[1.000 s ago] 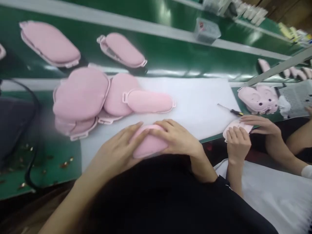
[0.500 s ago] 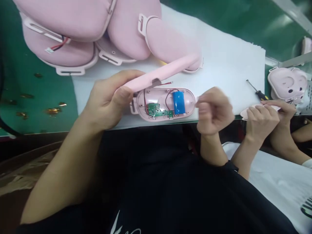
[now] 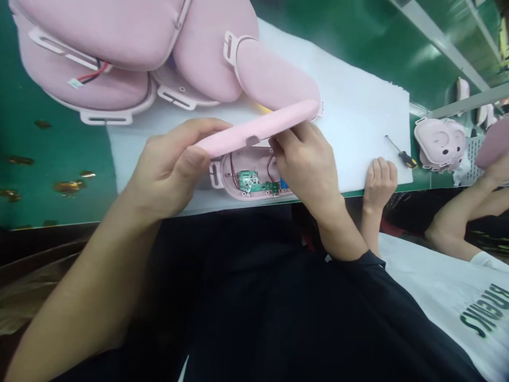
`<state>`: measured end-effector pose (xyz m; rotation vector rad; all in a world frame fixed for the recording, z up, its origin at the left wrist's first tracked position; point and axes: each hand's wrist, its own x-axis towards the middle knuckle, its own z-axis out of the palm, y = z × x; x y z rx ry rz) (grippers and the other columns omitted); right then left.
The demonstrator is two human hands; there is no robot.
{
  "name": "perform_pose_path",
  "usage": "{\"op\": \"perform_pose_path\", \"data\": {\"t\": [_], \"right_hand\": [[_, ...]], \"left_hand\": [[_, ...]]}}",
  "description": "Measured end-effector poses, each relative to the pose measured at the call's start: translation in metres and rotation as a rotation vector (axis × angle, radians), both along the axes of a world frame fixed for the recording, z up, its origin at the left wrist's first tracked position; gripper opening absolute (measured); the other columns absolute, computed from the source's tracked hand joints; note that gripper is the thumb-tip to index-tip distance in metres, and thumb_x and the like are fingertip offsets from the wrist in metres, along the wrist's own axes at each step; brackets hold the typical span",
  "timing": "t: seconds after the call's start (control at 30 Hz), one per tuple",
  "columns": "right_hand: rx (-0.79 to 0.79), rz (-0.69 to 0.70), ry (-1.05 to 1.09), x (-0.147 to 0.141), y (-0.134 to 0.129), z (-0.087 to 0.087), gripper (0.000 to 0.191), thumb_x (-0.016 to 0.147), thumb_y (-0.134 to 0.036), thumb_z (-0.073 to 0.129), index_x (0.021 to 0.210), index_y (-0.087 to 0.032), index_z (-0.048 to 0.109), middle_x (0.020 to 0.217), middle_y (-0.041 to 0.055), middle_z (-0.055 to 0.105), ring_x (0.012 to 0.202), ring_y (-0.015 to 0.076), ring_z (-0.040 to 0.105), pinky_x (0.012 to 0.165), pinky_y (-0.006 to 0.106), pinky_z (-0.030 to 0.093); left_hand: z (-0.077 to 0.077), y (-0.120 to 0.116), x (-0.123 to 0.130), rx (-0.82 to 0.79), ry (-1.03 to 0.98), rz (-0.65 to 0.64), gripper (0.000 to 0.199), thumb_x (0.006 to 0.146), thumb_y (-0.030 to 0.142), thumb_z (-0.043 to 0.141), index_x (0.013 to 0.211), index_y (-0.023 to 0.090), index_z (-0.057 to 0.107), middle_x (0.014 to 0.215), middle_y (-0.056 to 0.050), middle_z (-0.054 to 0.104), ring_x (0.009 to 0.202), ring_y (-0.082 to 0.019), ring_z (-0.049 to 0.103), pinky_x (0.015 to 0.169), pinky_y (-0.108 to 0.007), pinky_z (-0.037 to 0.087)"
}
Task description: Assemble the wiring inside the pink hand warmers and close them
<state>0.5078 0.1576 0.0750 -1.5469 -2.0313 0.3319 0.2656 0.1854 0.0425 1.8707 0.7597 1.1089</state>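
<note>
Near edge of the tabletop (image 3: 27, 143): your left hand (image 3: 170, 167) clamps the lid (image 3: 230, 139); right hand (image 3: 308, 162) likely works beneath, fingers hidden, grip unclear; hold lid steady

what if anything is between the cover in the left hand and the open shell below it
The right hand: it hides the right part of the shell and reaches in under the tilted cover. A wire at the shell's left end also runs up toward the cover's edge.

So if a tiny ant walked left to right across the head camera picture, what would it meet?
Gold-coloured scraps, left grip, green circuit board, right grip, screwdriver, pink shells with dark holes.
</note>
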Motion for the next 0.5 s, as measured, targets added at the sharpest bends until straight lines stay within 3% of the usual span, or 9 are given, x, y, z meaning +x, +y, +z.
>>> {"op": "perform_pose_path", "data": {"t": [0.1,0.23,0.4,0.5], "right_hand": [[0.022,-0.012,-0.184,0.002,0.003,0.004,0.030,0.111,-0.018,0.037,0.111,-0.019,0.067,0.111,0.0101,0.061,0.119,0.0289,0.061,0.106,0.050,0.057],[0.052,0.001,-0.348,0.004,0.007,-0.001,0.029,0.111,-0.015,0.037,0.113,-0.019,0.065,0.114,0.0102,0.061,0.115,0.0267,0.061,0.102,0.048,0.058],[0.145,-0.069,-0.355,0.004,0.010,-0.014,0.025,0.112,-0.019,0.044,0.124,-0.018,0.066,0.115,0.0110,0.064,0.112,0.0263,0.063,0.097,0.045,0.056],[0.153,-0.014,-0.338,0.004,0.008,-0.012,0.027,0.112,-0.018,0.044,0.121,-0.019,0.070,0.107,0.0094,0.068,0.107,0.0243,0.064,0.097,0.043,0.055]], "left_hand": [[0.000,-0.001,0.001,0.016,-0.071,0.018,0.070,0.115,0.062,0.033,0.138,0.007,0.069,0.117,-0.011,0.075,0.102,-0.019,0.069,0.087,-0.030,0.056],[-0.001,-0.002,0.000,0.007,-0.020,0.052,0.068,0.113,0.068,0.035,0.141,0.018,0.071,0.118,-0.007,0.075,0.101,-0.019,0.070,0.083,-0.030,0.057],[-0.003,-0.003,-0.001,-0.047,-0.073,0.061,0.070,0.111,0.071,0.037,0.139,0.018,0.073,0.113,-0.007,0.075,0.098,-0.018,0.070,0.084,-0.029,0.055],[-0.003,-0.003,-0.001,-0.033,-0.068,0.054,0.067,0.112,0.070,0.037,0.140,0.020,0.072,0.117,-0.007,0.075,0.102,-0.019,0.070,0.086,-0.030,0.055]]}}
